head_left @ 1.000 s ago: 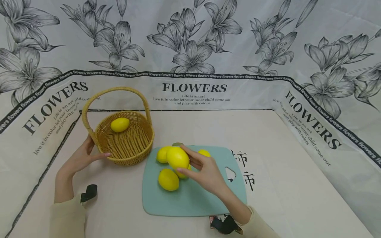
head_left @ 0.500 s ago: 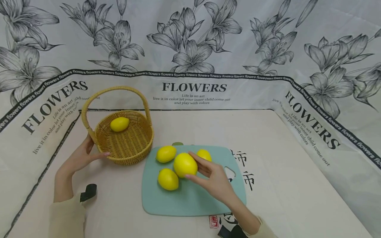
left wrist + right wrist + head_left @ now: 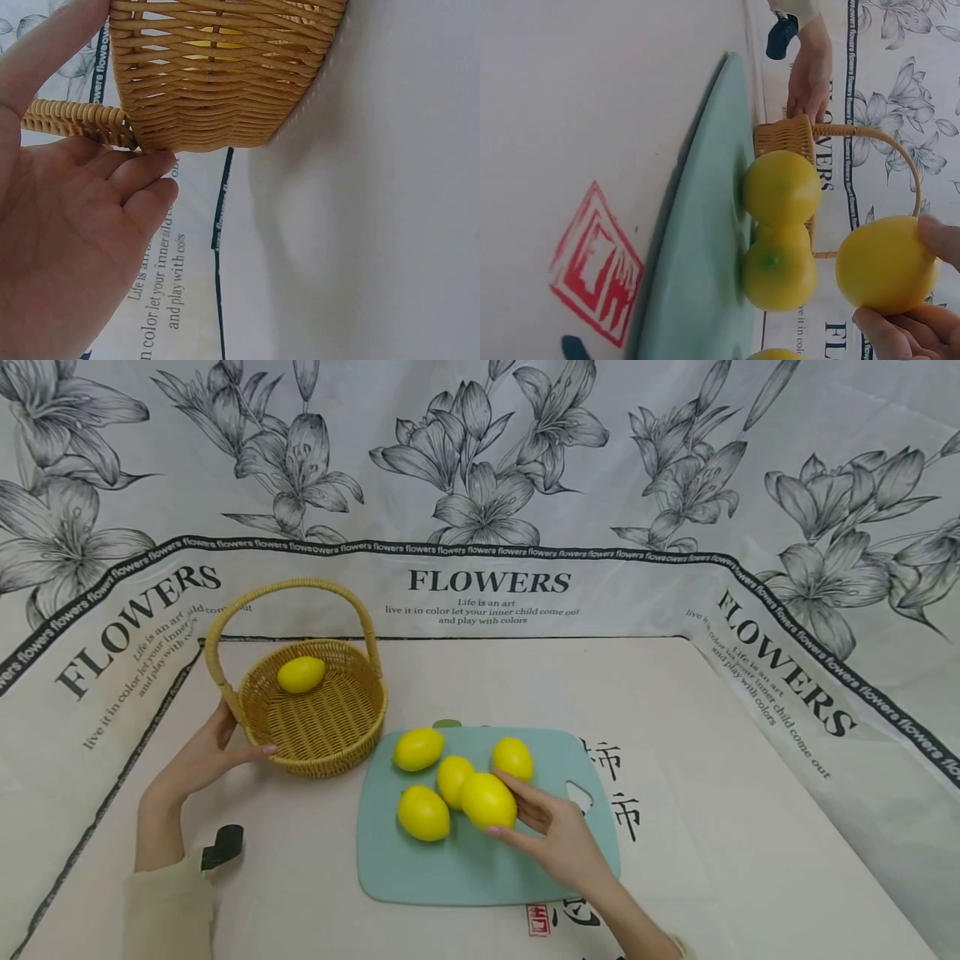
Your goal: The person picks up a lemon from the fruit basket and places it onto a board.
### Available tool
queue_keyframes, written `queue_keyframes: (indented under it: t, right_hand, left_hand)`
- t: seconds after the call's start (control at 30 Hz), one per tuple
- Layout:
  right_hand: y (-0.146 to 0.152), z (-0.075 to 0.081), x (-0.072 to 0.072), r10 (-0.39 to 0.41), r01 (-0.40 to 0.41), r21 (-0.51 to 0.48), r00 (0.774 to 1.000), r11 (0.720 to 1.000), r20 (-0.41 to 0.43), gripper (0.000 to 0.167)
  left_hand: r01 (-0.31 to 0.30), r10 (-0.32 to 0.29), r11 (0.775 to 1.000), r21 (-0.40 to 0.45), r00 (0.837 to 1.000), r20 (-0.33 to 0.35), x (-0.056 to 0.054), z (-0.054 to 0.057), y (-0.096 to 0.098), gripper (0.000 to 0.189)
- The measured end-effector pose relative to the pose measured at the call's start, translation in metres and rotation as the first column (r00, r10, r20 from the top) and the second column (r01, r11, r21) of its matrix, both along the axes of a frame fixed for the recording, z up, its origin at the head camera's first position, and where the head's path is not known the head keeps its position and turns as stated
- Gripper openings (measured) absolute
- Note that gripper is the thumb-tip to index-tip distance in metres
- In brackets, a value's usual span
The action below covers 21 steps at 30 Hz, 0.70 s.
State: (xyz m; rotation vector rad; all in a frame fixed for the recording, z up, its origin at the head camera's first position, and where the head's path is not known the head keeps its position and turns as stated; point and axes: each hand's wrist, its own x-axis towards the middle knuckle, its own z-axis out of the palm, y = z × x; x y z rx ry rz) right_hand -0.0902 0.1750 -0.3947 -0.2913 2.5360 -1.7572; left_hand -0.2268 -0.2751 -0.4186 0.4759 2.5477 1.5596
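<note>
In the head view my right hand [image 3: 566,839] holds a yellow lemon [image 3: 488,802] between thumb and fingertips. The right wrist view shows that lemon [image 3: 885,264] apart from the cutting board [image 3: 705,217]. On the pale teal board lie several other lemons, among them a left rear one [image 3: 417,749], a front left one [image 3: 423,813], a middle one [image 3: 452,781] and one near the handle hole [image 3: 513,758]. My left hand [image 3: 198,764] rests spread against the wicker basket [image 3: 322,758], thumb along its near side. Its fingers [image 3: 146,176] touch the wall by the handle base.
One lemon [image 3: 301,674] lies inside the basket, near its back wall. The tall arched handle [image 3: 300,583] rises over the opening. A pale printed cloth [image 3: 712,827] covers the table, and a flower-patterned sheet [image 3: 487,485] stands behind and around it.
My right hand has moved right and toward me with the lemon, uncovering the middle lemon and the one near the handle hole. My left hand and the basket stay in place.
</note>
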Motion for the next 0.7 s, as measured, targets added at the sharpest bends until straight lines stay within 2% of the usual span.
queue_keyframes:
  t: [0.17, 0.27, 0.47, 0.7]
  right_hand:
    - [0.005, -0.006, 0.004, -0.007, 0.006, 0.014, 0.998, 1.000, 0.063, 0.068]
    - [0.008, -0.012, 0.005, 0.017, -0.019, 0.028, 0.996, 0.999, 0.087, 0.069]
    - [0.010, -0.020, 0.005, 0.081, -0.083, 0.022, 0.993, 0.996, 0.090, 0.069]
    - [0.011, -0.024, 0.001, 0.096, -0.100, 0.027, 0.988, 0.995, 0.120, 0.068]
  left_hand:
    - [0.004, -0.004, 1.000, -0.001, 1.000, 0.000, 0.001, 0.000, 0.000, 0.110]
    - [0.000, 0.000, 1.000, -0.004, 1.000, 0.005, 0.001, 0.001, 0.000, 0.110]
    - [-0.007, 0.007, 1.000, -0.011, 1.000, 0.011, 0.001, 0.001, 0.000, 0.109]
    - [-0.007, 0.007, 1.000, -0.005, 1.000, 0.009, 0.000, 0.000, 0.001, 0.109]
